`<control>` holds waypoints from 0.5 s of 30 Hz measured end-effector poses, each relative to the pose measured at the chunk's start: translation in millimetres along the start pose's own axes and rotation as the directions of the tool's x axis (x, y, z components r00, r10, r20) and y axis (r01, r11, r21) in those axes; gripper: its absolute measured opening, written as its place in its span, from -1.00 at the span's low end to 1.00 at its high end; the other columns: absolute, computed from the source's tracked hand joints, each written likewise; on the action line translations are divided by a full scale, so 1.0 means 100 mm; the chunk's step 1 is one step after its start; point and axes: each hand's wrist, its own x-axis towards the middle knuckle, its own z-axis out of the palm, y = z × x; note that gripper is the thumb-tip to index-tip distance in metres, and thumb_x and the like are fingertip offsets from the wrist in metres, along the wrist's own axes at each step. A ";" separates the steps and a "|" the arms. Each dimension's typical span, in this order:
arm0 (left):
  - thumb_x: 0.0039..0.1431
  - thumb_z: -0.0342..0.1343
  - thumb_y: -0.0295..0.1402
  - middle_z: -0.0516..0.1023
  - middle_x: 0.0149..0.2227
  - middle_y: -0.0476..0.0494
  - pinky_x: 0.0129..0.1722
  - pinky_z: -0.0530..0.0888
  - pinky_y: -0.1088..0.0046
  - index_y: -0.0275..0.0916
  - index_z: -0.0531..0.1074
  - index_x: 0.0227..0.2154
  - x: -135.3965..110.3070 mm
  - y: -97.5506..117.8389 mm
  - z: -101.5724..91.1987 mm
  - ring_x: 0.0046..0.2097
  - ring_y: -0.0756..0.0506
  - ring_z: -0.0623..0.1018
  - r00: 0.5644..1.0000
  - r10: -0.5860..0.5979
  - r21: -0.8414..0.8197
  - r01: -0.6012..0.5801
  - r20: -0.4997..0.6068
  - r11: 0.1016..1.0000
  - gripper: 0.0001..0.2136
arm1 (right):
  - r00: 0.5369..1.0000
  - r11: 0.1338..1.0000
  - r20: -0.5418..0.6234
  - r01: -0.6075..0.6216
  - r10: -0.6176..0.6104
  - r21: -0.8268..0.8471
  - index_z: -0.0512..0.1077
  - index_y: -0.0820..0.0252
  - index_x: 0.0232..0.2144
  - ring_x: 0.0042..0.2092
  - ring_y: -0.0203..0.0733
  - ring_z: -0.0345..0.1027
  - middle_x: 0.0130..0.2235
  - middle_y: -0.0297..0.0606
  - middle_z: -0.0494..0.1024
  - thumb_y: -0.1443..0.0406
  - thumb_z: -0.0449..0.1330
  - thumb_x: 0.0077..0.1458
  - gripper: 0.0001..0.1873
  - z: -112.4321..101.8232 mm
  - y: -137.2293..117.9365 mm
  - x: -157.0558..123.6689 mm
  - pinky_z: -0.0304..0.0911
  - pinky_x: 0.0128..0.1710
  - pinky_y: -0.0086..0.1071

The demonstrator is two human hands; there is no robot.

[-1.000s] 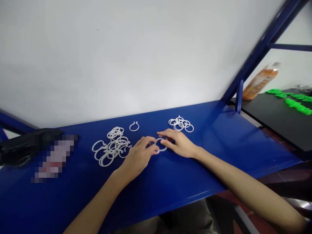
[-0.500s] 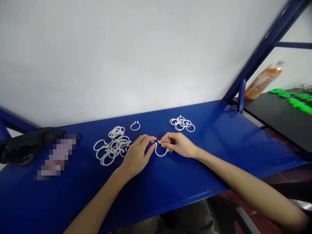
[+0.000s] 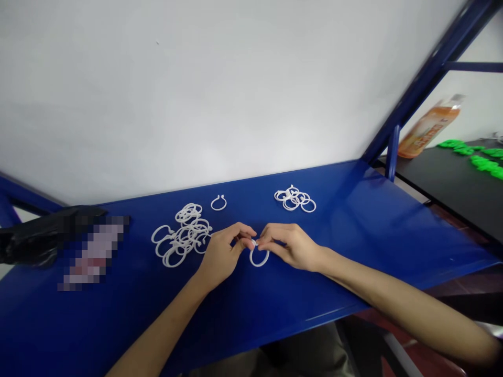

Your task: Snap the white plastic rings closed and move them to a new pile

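Observation:
Between my hands is a white plastic ring (image 3: 259, 265), its loop hanging toward me over the blue surface. My left hand (image 3: 226, 248) pinches the ring's upper left end between thumb and fingers. On the other end, my right hand (image 3: 296, 246) is closed too, fingertips almost meeting the left ones. The ends of the ring are mostly covered by my fingertips, so whether they are joined I cannot tell. Left of my left hand lies a heap of white rings (image 3: 184, 238), several of them with open, knobbed ends. One open ring (image 3: 218, 203) lies alone behind my hands.
A smaller pile of white rings (image 3: 294, 199) lies at the back right of the blue table (image 3: 346, 209). A black plastic bag (image 3: 35, 235) is at the left. Beyond the blue frame, an orange bottle (image 3: 430, 128) and green pieces (image 3: 487, 165) stand on a black table.
My left fingers, spread beside the ring before, have closed on its end. Both hands have come together, and the ring has moved slightly toward me.

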 end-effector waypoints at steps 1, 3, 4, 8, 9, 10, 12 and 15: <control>0.26 0.12 -0.34 0.59 -0.50 0.11 -0.34 0.47 0.50 -0.15 0.50 -0.34 -0.01 0.00 0.00 -0.43 0.00 0.56 1.000 0.015 -0.004 -0.015 0.002 1.000 -0.91 | 1.000 0.999 0.003 0.028 -0.028 -0.017 0.49 0.22 -0.24 -0.25 -0.26 0.46 -0.28 -0.22 0.57 0.31 0.12 0.35 -0.84 0.01 0.00 -0.01 0.37 -0.23 -0.40; 0.27 0.10 -0.39 0.58 -0.50 0.11 -0.32 0.48 0.49 -0.15 0.49 -0.35 0.00 -0.01 0.00 -0.43 0.01 0.56 0.999 0.039 0.004 -0.039 0.024 0.999 -0.90 | 0.998 0.997 0.027 0.056 -0.055 -0.058 0.48 0.22 -0.22 -0.25 -0.26 0.46 -0.27 -0.21 0.55 0.31 0.08 0.37 -0.81 0.04 0.00 -0.04 0.38 -0.24 -0.39; 0.27 0.10 -0.41 0.59 -0.48 0.10 -0.30 0.49 0.48 -0.15 0.49 -0.34 0.00 -0.03 -0.01 -0.42 0.01 0.56 0.998 0.052 0.026 -0.053 0.036 0.998 -0.90 | 0.997 0.995 0.041 0.061 -0.058 -0.084 0.48 0.21 -0.21 -0.24 -0.25 0.46 -0.26 -0.20 0.55 0.30 0.06 0.38 -0.80 0.05 0.01 -0.04 0.38 -0.23 -0.39; 0.27 0.15 -0.27 0.64 -0.18 -0.10 -0.03 0.51 0.26 -0.16 0.52 -0.16 0.08 -0.18 -0.06 -0.09 -0.16 0.59 0.995 0.096 0.360 -0.100 0.029 0.928 -0.85 | 1.000 0.976 0.024 0.019 -0.014 -0.215 0.47 0.19 -0.17 -0.19 -0.21 0.47 -0.21 -0.17 0.56 0.28 0.03 0.40 -0.79 0.03 0.13 0.01 0.40 -0.17 -0.34; 0.26 0.15 -0.22 0.61 -0.04 -0.19 0.08 0.46 0.15 -0.19 0.50 -0.06 0.10 -0.23 -0.08 0.05 -0.24 0.53 0.995 0.097 0.488 -0.091 0.014 0.868 -0.75 | 1.000 0.967 -0.009 -0.006 0.004 -0.253 0.47 0.19 -0.16 -0.18 -0.20 0.48 -0.19 -0.16 0.56 0.28 0.03 0.40 -0.79 0.00 0.17 0.03 0.41 -0.16 -0.32; 0.27 0.14 -0.19 0.55 0.08 -0.27 0.17 0.38 0.04 -0.23 0.46 0.06 0.12 -0.29 -0.11 0.18 -0.33 0.44 0.996 0.090 0.608 -0.070 -0.003 0.791 -0.64 | 0.999 0.955 -0.049 -0.035 0.021 -0.294 0.47 0.19 -0.16 -0.18 -0.18 0.48 -0.19 -0.16 0.56 0.29 0.03 0.39 -0.79 -0.05 0.23 0.05 0.41 -0.15 -0.31; 0.31 0.07 -0.19 0.39 0.25 -0.41 0.28 0.23 -0.08 -0.34 0.34 0.21 0.15 -0.42 -0.16 0.32 -0.43 0.26 0.998 0.062 0.775 -0.022 -0.022 0.631 -0.52 | 0.988 0.920 -0.148 -0.103 0.050 -0.378 0.49 0.19 -0.17 -0.17 -0.15 0.47 -0.18 -0.15 0.56 0.30 0.04 0.38 -0.79 -0.18 0.35 0.09 0.41 -0.14 -0.27; 0.37 -0.05 -0.23 0.38 0.25 -0.47 0.30 0.18 -0.09 -0.45 0.30 0.23 0.17 -0.54 -0.21 0.33 -0.44 0.25 1.000 0.006 0.860 -0.010 0.008 0.510 -0.51 | 0.942 0.841 -0.320 -0.254 0.102 -0.479 0.52 0.20 -0.19 -0.18 -0.13 0.47 -0.16 -0.12 0.54 0.36 0.06 0.34 -0.79 -0.43 0.55 0.08 0.40 -0.14 -0.25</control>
